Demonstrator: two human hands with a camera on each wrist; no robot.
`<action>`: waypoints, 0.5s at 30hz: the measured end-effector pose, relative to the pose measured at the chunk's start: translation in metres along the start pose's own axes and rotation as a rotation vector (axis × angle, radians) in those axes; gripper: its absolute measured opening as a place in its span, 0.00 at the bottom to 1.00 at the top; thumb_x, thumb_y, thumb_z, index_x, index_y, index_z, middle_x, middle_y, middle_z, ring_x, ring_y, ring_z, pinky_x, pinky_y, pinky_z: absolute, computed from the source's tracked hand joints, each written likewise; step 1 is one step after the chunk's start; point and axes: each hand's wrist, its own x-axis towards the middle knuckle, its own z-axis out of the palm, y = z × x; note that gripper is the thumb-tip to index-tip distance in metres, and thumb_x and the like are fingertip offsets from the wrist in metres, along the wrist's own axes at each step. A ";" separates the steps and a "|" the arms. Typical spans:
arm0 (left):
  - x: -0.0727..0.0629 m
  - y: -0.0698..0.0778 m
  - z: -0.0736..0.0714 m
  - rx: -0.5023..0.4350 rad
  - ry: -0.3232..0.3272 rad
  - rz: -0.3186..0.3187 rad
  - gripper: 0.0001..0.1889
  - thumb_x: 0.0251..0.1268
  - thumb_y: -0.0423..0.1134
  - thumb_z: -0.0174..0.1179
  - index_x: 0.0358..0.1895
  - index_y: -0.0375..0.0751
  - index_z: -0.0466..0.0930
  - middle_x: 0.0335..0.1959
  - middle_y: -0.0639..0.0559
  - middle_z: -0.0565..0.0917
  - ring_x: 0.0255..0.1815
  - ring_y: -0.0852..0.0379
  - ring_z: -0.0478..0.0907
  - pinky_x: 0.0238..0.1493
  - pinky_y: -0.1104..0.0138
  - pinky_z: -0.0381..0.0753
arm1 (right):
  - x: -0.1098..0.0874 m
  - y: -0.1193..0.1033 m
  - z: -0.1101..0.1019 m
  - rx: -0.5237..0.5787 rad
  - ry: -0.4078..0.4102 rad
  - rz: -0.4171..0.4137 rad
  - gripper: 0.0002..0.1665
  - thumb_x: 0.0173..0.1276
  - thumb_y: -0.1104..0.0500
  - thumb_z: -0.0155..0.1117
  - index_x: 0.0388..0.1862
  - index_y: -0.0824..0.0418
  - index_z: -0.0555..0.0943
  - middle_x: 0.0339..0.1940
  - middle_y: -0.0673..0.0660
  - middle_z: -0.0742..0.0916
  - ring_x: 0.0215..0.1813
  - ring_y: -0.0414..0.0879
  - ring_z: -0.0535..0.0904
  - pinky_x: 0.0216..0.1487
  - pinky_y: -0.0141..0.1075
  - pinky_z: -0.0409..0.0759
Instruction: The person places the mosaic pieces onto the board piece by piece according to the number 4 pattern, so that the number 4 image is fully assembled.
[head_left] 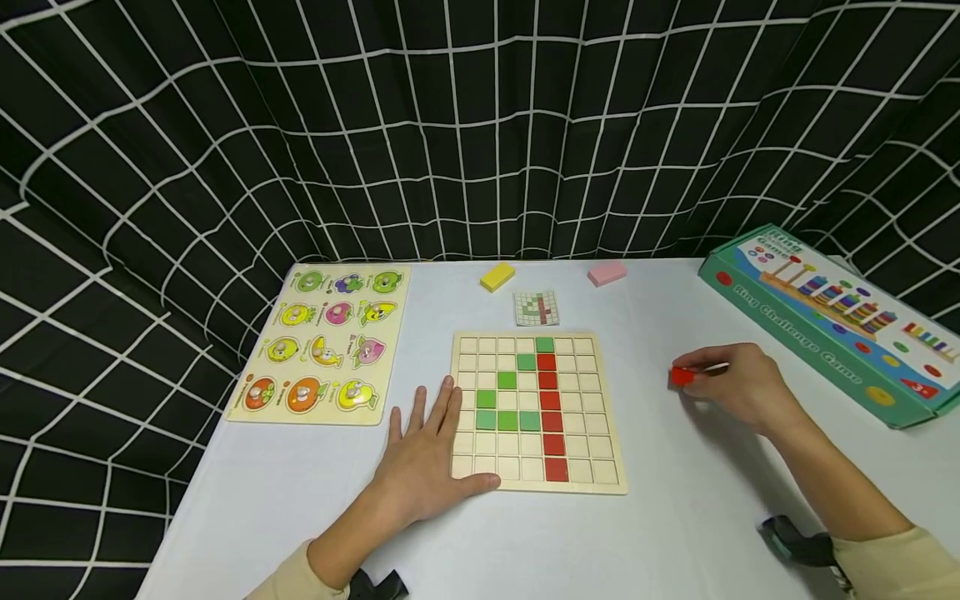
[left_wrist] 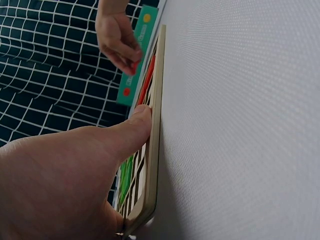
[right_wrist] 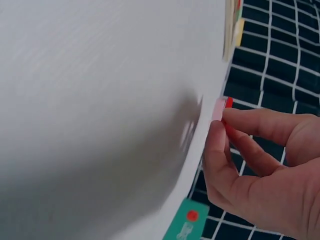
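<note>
A wooden grid board [head_left: 581,423] lies on the table, with several red tiles [head_left: 551,401] in one column and several green tiles [head_left: 507,420] left of them. My left hand [head_left: 420,471] rests at the board's left edge, fingers straight and thumb on the near rim. To the right of the board, my right hand [head_left: 742,387] pinches a small red tile [head_left: 682,377] between thumb and fingers, above the white tabletop. The left wrist view shows the thumb [left_wrist: 135,132] lying on the board's rim. Beyond the board sits a pattern card [head_left: 536,308] printed with a similar grid.
A fruit puzzle board [head_left: 390,350] lies at the left. At the back are a yellow block [head_left: 497,277] and a pink block [head_left: 607,273]. A green Ring Challenge Game box [head_left: 817,333] stands at the right. Black grid-patterned cloth [head_left: 480,142] hangs behind the table.
</note>
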 end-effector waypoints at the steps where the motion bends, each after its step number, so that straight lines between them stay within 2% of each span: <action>1: 0.000 0.000 0.000 0.001 0.000 0.000 0.65 0.56 0.78 0.63 0.86 0.41 0.45 0.88 0.47 0.42 0.87 0.32 0.40 0.78 0.29 0.44 | -0.001 -0.003 0.001 0.002 0.001 -0.002 0.22 0.66 0.59 0.73 0.57 0.68 0.86 0.52 0.72 0.85 0.47 0.58 0.79 0.36 0.37 0.79; 8: 0.000 0.001 0.000 -0.001 -0.005 -0.002 0.65 0.56 0.78 0.63 0.86 0.41 0.44 0.88 0.47 0.42 0.87 0.32 0.39 0.78 0.29 0.43 | -0.004 -0.019 0.011 0.011 -0.026 -0.025 0.22 0.66 0.59 0.74 0.57 0.66 0.86 0.50 0.68 0.87 0.48 0.56 0.78 0.36 0.37 0.78; 15: 0.000 0.001 -0.001 0.004 -0.012 -0.004 0.65 0.56 0.79 0.62 0.86 0.42 0.44 0.88 0.47 0.41 0.87 0.33 0.38 0.78 0.29 0.43 | -0.012 -0.037 0.024 0.031 -0.042 -0.074 0.20 0.64 0.62 0.74 0.55 0.63 0.88 0.42 0.61 0.89 0.45 0.53 0.80 0.37 0.37 0.78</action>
